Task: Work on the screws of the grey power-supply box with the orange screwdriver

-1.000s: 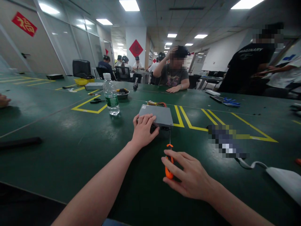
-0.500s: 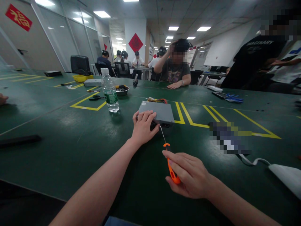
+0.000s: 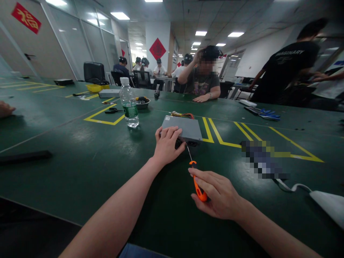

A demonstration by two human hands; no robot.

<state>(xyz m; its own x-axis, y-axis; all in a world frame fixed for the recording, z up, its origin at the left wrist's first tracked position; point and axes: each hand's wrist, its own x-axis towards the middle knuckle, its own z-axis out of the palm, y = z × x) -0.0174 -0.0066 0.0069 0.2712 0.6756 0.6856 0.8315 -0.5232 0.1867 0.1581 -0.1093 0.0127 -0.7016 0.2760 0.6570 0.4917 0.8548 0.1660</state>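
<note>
A grey metal computer power supply point(image 3: 185, 126) lies on the green tabletop, a bundle of coloured cables point(image 3: 182, 115) coming out at its far side. My left hand point(image 3: 168, 144) grips its near left corner, with fingers across the top and the thumb by the front face. In my right hand point(image 3: 216, 193) is a screwdriver point(image 3: 199, 190) with an orange and black handle, held between thumb and fingers. Its thin shaft slants up to the front face of the power supply, near the socket. Whether the tip touches a screw is too small to tell.
Left of the power supply stands a water bottle point(image 3: 129, 109), with a metal bowl of tools point(image 3: 143, 104) behind it. Rightward are a blurred-out device point(image 3: 264, 159), a white object with a strap point(image 3: 328, 206) and blue gloves point(image 3: 270, 114). Across the table sits a person point(image 3: 202, 84).
The view has shifted slightly. My right hand and the screwdriver handle have come a little nearer the power supply. My left hand keeps its place on it. The standing person at right has shifted.
</note>
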